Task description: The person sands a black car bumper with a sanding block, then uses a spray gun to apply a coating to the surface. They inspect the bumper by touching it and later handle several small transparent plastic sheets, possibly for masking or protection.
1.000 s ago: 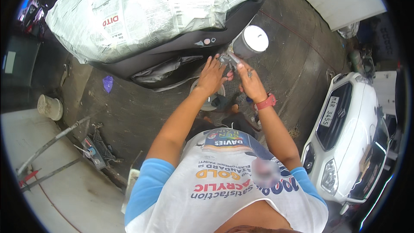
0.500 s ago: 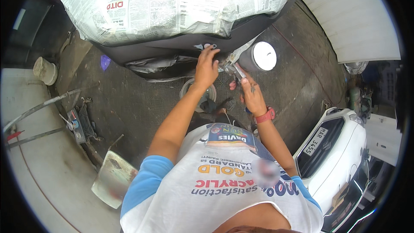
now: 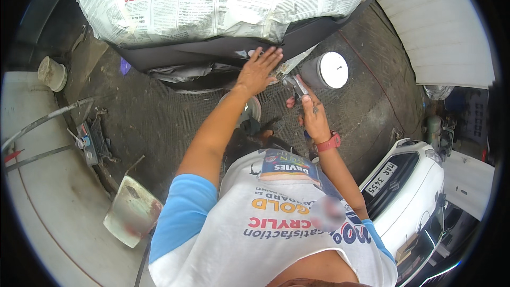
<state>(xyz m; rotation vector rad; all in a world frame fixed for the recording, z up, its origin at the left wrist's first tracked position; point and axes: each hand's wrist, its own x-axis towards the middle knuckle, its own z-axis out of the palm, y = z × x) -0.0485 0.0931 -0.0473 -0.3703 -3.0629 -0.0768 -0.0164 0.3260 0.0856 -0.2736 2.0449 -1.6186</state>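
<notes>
So, right grip (image 3: 315, 117); metal tool (image 3: 298, 86) within.

Dark panel (image 3: 186, 51) blocking forward reach, grey bucket (image 3: 324, 70) standing just beyond the right hand (image 3: 314, 119), room opening over floor (image 3: 369, 114) between bucket and white car (image 3: 401, 191)

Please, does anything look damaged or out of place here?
Possibly: small pale patches interrupt the dark grey car panel beside the left hand, and a crumpled purple scrap lies on the dark floor, seemingly discarded.
</notes>
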